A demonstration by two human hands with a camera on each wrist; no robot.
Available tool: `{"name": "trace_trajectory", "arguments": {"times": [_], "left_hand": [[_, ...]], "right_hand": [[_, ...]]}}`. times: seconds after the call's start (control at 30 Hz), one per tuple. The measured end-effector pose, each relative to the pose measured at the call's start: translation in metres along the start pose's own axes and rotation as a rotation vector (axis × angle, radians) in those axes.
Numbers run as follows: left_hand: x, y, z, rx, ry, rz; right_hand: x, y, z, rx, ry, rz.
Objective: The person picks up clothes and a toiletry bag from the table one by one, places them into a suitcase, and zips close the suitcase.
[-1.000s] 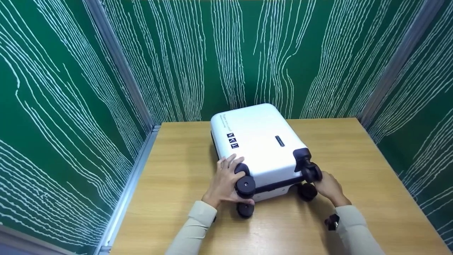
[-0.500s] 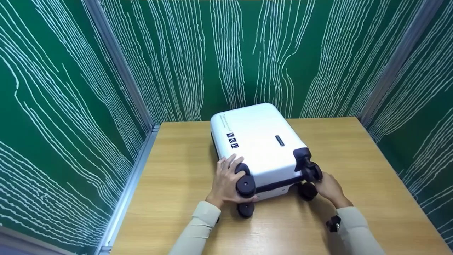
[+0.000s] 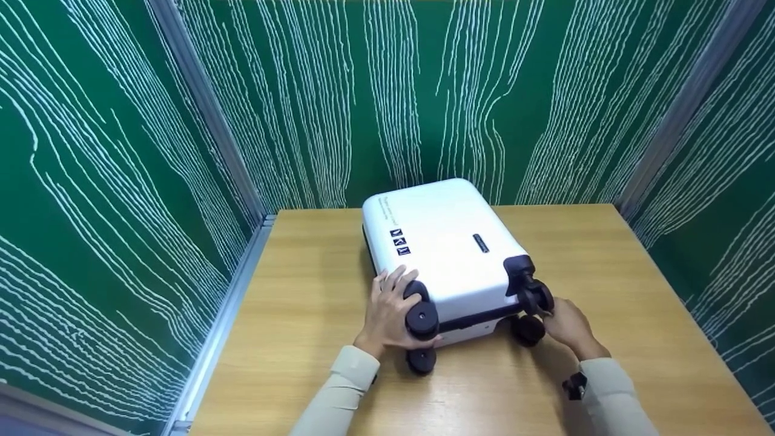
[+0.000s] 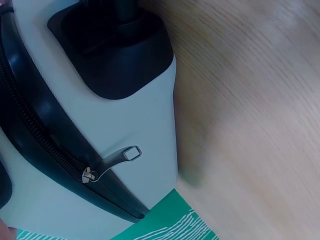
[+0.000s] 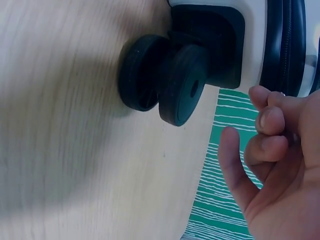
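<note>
A white hard-shell suitcase point(image 3: 445, 239) lies flat on the table, its wheeled end facing me. My left hand point(image 3: 386, 315) grips its near left corner beside a black wheel point(image 3: 422, 320), fingers spread over the shell and thumb underneath. In the left wrist view a metal zipper pull point(image 4: 122, 157) lies loose against the side, beside the black zipper point(image 4: 37, 127). Behind the right-hand wheels, my right hand point(image 3: 568, 327) is at the suitcase's right side. Its curled fingertips point(image 5: 270, 119) meet at the zipper there, pinching what seems a zipper pull, mostly hidden.
The wooden table point(image 3: 303, 290) extends around the suitcase. Green panels point(image 3: 339, 109) with white wavy lines stand at the back and both sides, joined by grey metal posts point(image 3: 206, 97). Black caster wheels point(image 5: 185, 85) jut out from the near end.
My left hand has shifted slightly right at the corner. My right hand has drawn back a little towards me. The suitcase stays in place.
</note>
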State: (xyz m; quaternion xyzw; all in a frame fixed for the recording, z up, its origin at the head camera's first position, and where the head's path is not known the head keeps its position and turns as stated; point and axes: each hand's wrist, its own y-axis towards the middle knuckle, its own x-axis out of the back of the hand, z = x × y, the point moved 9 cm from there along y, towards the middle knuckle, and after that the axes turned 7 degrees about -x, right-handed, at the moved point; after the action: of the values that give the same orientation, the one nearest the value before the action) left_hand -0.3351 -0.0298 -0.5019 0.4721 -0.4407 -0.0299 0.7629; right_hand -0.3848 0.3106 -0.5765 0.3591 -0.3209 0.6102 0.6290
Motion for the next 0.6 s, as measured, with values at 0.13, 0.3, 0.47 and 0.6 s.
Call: {"name": "trace_trajectory", "arguments": {"times": [0.13, 0.3, 0.47, 0.6], "left_hand": [[-0.0009, -0.0006, 0.0003, 0.006, 0.011, 0.012], [-0.0008, -0.0013, -0.0005, 0.01, 0.011, 0.021], [-0.0002, -0.0023, 0.0028, 0.033, -0.012, 0.049], [-0.0007, -0.0037, 0.0073, 0.046, -0.036, 0.074]], "right_hand": [[0.0004, -0.0002, 0.002, 0.029, -0.015, 0.008], [0.0018, -0.0035, 0.0048, 0.052, -0.021, 0.018], [0.0036, -0.0055, 0.0091, 0.083, -0.025, 0.051], [0.0047, -0.0035, 0.0094, 0.09, -0.011, 0.061]]}}
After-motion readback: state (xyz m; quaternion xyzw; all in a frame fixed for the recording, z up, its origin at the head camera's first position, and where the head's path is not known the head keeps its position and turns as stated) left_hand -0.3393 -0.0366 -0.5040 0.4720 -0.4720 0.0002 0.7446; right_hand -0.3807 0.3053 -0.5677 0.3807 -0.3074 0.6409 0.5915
